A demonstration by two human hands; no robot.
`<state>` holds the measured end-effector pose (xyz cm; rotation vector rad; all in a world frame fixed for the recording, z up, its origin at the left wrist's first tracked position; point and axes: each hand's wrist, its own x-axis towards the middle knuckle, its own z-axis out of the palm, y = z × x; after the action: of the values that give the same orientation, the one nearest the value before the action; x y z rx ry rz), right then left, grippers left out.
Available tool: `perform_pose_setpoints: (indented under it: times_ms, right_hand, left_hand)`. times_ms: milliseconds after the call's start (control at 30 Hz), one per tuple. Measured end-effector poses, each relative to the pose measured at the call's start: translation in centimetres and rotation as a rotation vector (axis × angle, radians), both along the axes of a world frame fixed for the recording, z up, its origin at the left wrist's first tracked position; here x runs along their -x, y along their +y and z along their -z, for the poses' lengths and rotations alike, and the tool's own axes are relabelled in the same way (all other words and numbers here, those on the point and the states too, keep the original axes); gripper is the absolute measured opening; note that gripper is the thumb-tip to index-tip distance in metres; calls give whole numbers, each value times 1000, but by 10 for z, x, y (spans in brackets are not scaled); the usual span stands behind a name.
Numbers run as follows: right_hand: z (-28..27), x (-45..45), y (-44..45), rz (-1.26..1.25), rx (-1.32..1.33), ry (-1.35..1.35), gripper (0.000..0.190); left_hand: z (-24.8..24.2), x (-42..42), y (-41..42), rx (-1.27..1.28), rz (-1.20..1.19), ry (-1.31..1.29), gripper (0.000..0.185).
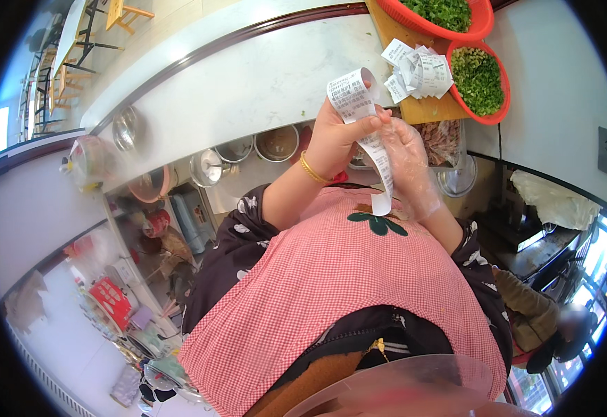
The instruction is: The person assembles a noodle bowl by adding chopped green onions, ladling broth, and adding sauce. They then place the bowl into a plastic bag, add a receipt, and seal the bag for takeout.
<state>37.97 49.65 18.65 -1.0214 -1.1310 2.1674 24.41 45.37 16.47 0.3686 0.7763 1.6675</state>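
A long printed paper receipt (354,96) is pinched between the thumb and fingers of my left hand (337,133), which wears a gold bracelet (311,168). Its top curls over, and its lower end hangs in a curl in front of my red checked apron (345,250). My right hand (407,156), in a clear plastic glove, is beside the strip with its fingertips at the paper's edge near my left thumb. Whether the right fingers grip the paper is not plain. Beyond them, a pile of receipts (423,73) lies on a wooden board (441,110).
Two red baskets of chopped greens (478,78) are at the upper right. Metal pots (276,143) and a tray of meat (439,140) sit below the counter edge (204,148). A metal bowl (125,127) stands at left. Another person (530,307) is at lower right.
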Motion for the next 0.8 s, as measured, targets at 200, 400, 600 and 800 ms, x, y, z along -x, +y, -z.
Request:
perform_pose_setpoints:
  times_ms: [200, 400, 600, 800]
  right_hand:
    - [14, -15, -1, -224, -20, -13, 27]
    - [15, -25, -3, 69, -13, -133, 24]
    - [6, 2, 3, 244, -161, 136, 26]
    - [3, 15, -6, 218, -290, -51, 20]
  left_hand:
    - [5, 5, 0, -25, -47, -186, 63]
    - [3, 32, -9, -59, -166, 112, 63]
    - [11, 0, -40, 76, 25, 537, 58]
    - [10, -13, -52, 149, 189, 657, 59]
